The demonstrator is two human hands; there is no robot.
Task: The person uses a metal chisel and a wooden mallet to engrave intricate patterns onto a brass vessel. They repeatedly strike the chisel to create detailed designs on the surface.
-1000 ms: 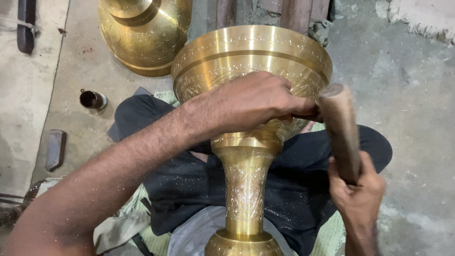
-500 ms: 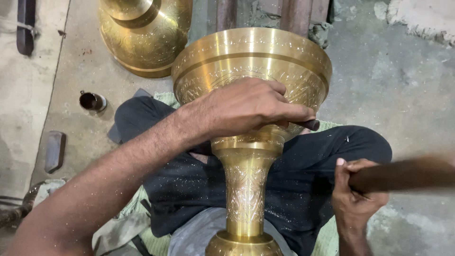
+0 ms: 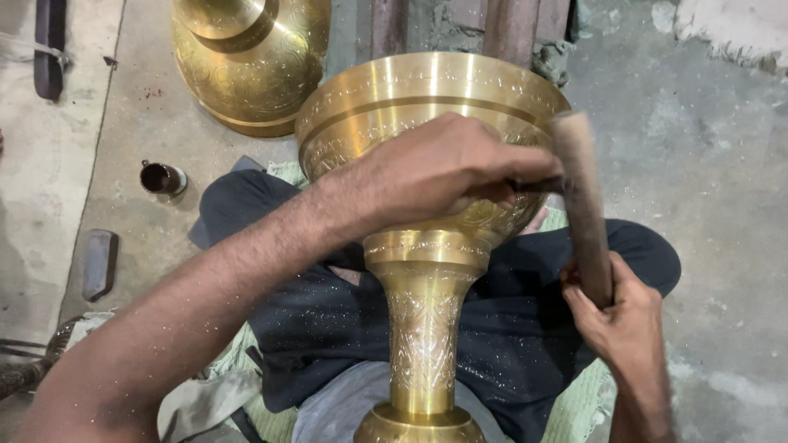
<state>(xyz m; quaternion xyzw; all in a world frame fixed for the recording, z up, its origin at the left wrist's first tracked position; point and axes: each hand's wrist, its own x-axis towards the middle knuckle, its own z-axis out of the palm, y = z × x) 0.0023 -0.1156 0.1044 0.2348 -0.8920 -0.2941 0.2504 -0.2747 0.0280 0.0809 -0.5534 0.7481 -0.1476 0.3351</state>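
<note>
Two hands work on a tall engraved brass vase (image 3: 424, 271) that lies across the seated person's lap, its wide bowl pointing away and its narrow stem running back toward the body. The left hand (image 3: 443, 168) rests on the bowl's underside, its fingers closed together around a thin dark chisel (image 3: 538, 185) whose tip lies hidden under them against the metal. The right hand (image 3: 621, 316), off to the vase's right side and clear of it, has its grip clamped on the lower end of a wooden mallet (image 3: 581, 205); the mallet stands nearly upright, and its upper part meets the outer end of the chisel just beside the bowl's rim. A second brass vessel (image 3: 250, 61) stands on the concrete floor (image 3: 706, 164) beyond the bowl. A small dark cup (image 3: 162, 177) sits on the floor well to the left.
</note>
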